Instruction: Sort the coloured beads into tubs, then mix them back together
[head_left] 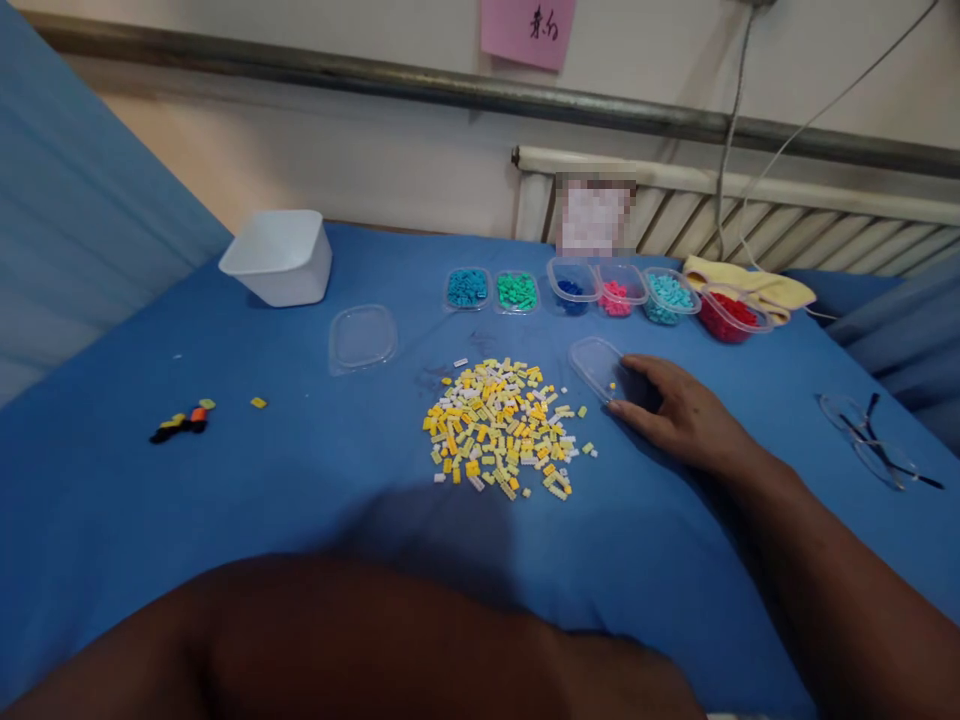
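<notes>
My right hand (679, 408) grips the near right side of a small clear plastic container (595, 362), thumb and fingers on its edge. The container is tilted, and one tiny yellow piece (612, 386) shows at it. Just left of it spreads a loose pile of small yellow and white toy bricks (499, 425) on the blue cloth (300, 500). My left forearm crosses the bottom of the view. Only the back of my left hand (622, 685) appears at the lower edge; its fingers are cut off from view.
Along the back stand clear tubs of teal bricks (468, 289), green bricks (517, 292), dark blue, pink, light blue and red bricks (729, 315). A white bin (277, 260) and clear lid (364, 338) lie left, beside black and orange pieces (180, 424). Eyeglasses (874, 440) rest right.
</notes>
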